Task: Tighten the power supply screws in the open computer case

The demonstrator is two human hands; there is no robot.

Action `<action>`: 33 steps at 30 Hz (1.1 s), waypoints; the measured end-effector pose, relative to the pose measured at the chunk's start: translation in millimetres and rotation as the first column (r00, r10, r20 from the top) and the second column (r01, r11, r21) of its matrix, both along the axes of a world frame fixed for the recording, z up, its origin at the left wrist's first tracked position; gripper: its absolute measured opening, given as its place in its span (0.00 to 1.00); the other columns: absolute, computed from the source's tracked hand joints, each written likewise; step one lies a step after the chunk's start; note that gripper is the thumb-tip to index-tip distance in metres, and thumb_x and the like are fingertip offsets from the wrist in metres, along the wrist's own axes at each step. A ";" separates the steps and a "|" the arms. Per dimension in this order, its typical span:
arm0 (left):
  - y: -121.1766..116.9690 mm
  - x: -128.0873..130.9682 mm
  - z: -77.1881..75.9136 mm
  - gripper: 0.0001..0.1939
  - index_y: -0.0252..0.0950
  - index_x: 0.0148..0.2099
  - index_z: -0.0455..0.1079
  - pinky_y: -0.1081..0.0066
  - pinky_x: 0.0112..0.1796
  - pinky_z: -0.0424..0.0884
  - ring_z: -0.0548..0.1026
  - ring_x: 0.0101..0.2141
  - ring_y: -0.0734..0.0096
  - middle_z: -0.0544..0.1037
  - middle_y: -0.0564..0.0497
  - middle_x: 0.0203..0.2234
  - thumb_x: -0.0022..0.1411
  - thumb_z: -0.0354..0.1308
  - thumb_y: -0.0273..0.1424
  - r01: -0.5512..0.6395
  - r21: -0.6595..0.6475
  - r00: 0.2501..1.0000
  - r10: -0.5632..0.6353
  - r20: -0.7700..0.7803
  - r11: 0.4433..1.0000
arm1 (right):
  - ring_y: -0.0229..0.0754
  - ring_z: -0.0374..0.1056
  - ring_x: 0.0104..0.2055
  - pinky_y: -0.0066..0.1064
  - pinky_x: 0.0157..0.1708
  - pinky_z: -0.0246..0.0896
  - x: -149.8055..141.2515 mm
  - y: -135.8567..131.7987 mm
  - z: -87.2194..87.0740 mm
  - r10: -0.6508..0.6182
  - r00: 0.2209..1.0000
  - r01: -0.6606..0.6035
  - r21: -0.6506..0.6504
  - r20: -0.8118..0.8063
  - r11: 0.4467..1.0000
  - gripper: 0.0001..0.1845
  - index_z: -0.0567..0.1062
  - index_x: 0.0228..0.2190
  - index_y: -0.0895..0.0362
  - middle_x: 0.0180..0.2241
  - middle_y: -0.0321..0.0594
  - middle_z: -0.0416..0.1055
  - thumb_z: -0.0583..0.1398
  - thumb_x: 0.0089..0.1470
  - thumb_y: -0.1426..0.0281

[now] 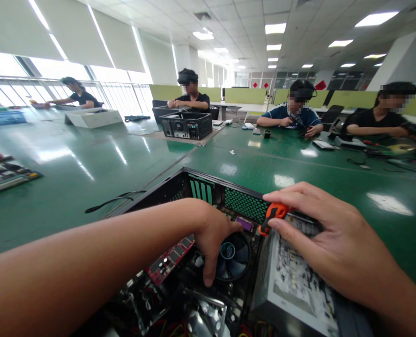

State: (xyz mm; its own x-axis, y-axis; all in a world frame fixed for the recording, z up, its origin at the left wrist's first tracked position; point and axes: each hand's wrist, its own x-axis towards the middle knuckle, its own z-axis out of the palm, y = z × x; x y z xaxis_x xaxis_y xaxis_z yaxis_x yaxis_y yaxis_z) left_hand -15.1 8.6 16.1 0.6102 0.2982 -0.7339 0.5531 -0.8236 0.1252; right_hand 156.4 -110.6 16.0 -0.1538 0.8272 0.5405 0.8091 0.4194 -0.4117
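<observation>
A black computer case (152, 189) lies before me with its inside exposed. My left hand (211, 234) reaches down into it, thumb and fingers set against the rim of a round black cooling fan (234, 260). Between the thumb and fingers of my right hand (320, 229) is an orange and black screwdriver (275, 216); its shaft is not visible. That hand is over the grey power supply (281, 281), which has a worn label. To the left of the fan is a red circuit board (169, 262), partly covered by my left forearm. A purple slot or connector (245, 224) shows behind the fan.
Loose cables and a shiny metal part (208, 318) fill the near side of the case. A black cable (113, 199) lies to its left on the green table (141, 159). Across stand another case (187, 125) and a white box (93, 118). Several people work around the table.
</observation>
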 end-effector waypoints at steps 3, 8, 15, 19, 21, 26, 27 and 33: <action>0.9 -0.5 -1.1 0.65 0.38 0.66 0.34 0.62 0.55 0.55 0.55 0.59 0.53 0.51 0.42 0.62 0.29 0.67 0.35 0.001 -0.005 1.000 -0.001 0.002 1.000 | 0.38 0.68 0.38 0.29 0.36 0.63 0.4 -0.6 0.6 -0.022 1.000 0.022 0.028 -0.010 0.999 0.14 0.73 0.43 0.49 0.37 0.36 0.70 0.59 0.53 0.68; 1.4 -0.3 -1.1 0.65 0.38 0.66 0.35 0.61 0.54 0.56 0.57 0.58 0.52 0.54 0.42 0.61 0.29 0.67 0.35 -0.011 -0.015 1.000 0.011 0.014 1.000 | 0.38 0.68 0.41 0.29 0.39 0.63 1.7 -1.1 -1.9 -0.004 1.000 0.004 0.054 -0.002 0.999 0.14 0.72 0.44 0.48 0.40 0.36 0.70 0.57 0.55 0.69; 2.0 -1.7 -2.1 0.65 0.38 0.66 0.38 0.61 0.54 0.58 0.59 0.57 0.51 0.55 0.42 0.61 0.27 0.68 0.35 -0.016 -0.021 0.999 0.016 0.031 1.000 | 0.37 0.66 0.48 0.29 0.46 0.60 2.0 -0.4 -3.4 -0.004 1.000 0.003 0.028 0.017 1.000 0.18 0.67 0.49 0.48 0.47 0.34 0.69 0.54 0.57 0.73; 3.3 -1.6 -4.0 0.66 0.39 0.66 0.36 0.60 0.54 0.57 0.58 0.57 0.51 0.55 0.42 0.61 0.27 0.67 0.36 -0.014 -0.024 1.000 0.015 0.024 1.000 | 0.37 0.69 0.36 0.28 0.34 0.62 1.0 -1.1 -1.4 -0.067 0.998 0.067 0.001 0.001 0.998 0.09 0.70 0.38 0.50 0.35 0.33 0.71 0.58 0.53 0.66; 3.1 -1.3 -4.0 0.66 0.39 0.66 0.35 0.60 0.54 0.57 0.58 0.57 0.50 0.54 0.42 0.61 0.27 0.67 0.36 -0.014 -0.025 1.000 0.015 0.025 1.000 | 0.37 0.68 0.33 0.28 0.30 0.61 0.4 -1.3 -0.7 -0.102 0.995 0.101 -0.014 -0.007 0.995 0.09 0.70 0.35 0.51 0.32 0.33 0.70 0.60 0.51 0.63; 0.8 -1.2 -1.0 0.65 0.39 0.66 0.36 0.60 0.54 0.58 0.59 0.57 0.50 0.55 0.43 0.61 0.27 0.67 0.34 -0.038 -0.011 0.999 0.038 0.017 0.999 | 0.38 0.68 0.41 0.28 0.38 0.62 -1.0 -0.2 -0.5 -0.026 1.000 0.026 -0.013 0.000 1.000 0.12 0.69 0.43 0.49 0.40 0.34 0.71 0.55 0.56 0.69; 0.4 -1.2 -0.4 0.65 0.39 0.66 0.37 0.60 0.54 0.58 0.59 0.57 0.51 0.55 0.44 0.61 0.28 0.67 0.34 -0.037 -0.011 0.999 0.037 0.021 0.999 | 0.38 0.68 0.44 0.29 0.41 0.62 -0.9 0.1 -0.7 -0.013 1.000 0.013 -0.019 0.002 1.000 0.14 0.68 0.46 0.48 0.43 0.34 0.71 0.53 0.57 0.70; 0.0 -0.7 0.4 0.65 0.38 0.66 0.36 0.59 0.54 0.57 0.58 0.58 0.50 0.53 0.42 0.62 0.28 0.67 0.34 -0.035 -0.008 0.999 0.035 0.019 0.999 | 0.40 0.68 0.44 0.32 0.42 0.62 1.1 -1.6 -0.8 -0.006 1.000 0.006 -0.030 0.008 1.000 0.16 0.68 0.47 0.49 0.44 0.36 0.71 0.53 0.57 0.70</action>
State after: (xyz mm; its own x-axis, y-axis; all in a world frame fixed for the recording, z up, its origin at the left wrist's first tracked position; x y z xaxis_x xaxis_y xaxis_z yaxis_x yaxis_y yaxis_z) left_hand -15.8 8.6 16.5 0.6136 0.3141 -0.7245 0.5790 -0.8028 0.1424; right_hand 157.5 -112.2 15.2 -0.1528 0.8439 0.5142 0.8150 0.4019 -0.4175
